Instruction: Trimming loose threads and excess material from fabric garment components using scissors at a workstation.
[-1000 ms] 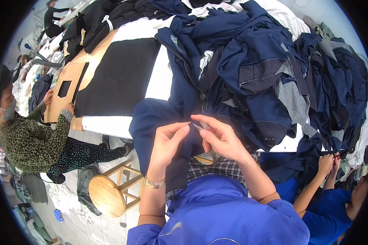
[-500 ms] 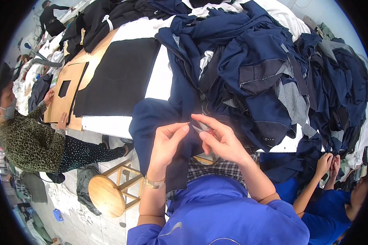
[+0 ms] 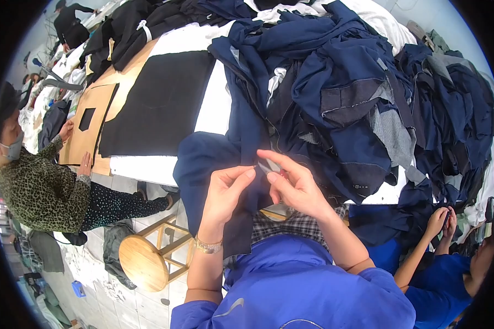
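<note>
Your left hand (image 3: pixel 225 189) has thumb and fingers pinched together, on what you cannot tell, while your right hand (image 3: pixel 299 189) has its fingers closed around a small, pointed silver metal tool (image 3: pixel 268 166) just beside them. Behind and below both hands, smooth navy-blue cloth (image 3: pixel 200 159) drapes over the white-topped counter (image 3: pixel 217 101), and beyond lies a heaped navy-and-grey fabric pile (image 3: pixel 329 71).

Ahead of fingers (image 3: pixel 240 179): navy garment pile (image 3: pixel 335 82) blocks passage.
Between opposing fingers: narrow gap, metal blades (image 3: pixel 267 165) on its right.
Rearward of fingers: wider gap between forearms (image 3: pixel 347 241); passable.
Lower left of fingers: wooden stool (image 3: pixel 140 262) obstructs.
</note>
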Tool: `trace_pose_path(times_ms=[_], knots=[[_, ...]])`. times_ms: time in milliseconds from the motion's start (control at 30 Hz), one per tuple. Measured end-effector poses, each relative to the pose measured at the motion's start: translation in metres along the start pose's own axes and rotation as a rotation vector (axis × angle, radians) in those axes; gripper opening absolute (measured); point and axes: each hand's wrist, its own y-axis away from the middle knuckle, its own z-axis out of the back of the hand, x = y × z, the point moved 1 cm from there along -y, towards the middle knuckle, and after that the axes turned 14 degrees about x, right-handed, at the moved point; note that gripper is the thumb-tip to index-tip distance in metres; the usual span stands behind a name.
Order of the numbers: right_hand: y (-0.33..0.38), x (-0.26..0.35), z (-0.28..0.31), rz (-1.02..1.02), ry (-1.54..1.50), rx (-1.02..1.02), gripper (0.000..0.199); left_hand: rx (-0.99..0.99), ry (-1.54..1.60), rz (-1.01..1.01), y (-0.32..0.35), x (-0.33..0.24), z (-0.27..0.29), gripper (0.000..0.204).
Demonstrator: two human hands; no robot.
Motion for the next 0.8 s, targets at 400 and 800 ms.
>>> trace_pose_path(times_ms=[400,800], knots=[[0.0032,0.0023,0.0003,-0.02,-0.053,0.024,0.04,-0.016,0.019,-0.012,-0.0011,-0.0006,0.0002,0.017],[0.0021,0.0035,0.0022,-0.067,-0.123,-0.006,0.04,0.004,-0.02,0.0,-0.0007,0.0007,-0.0012,0.017]])
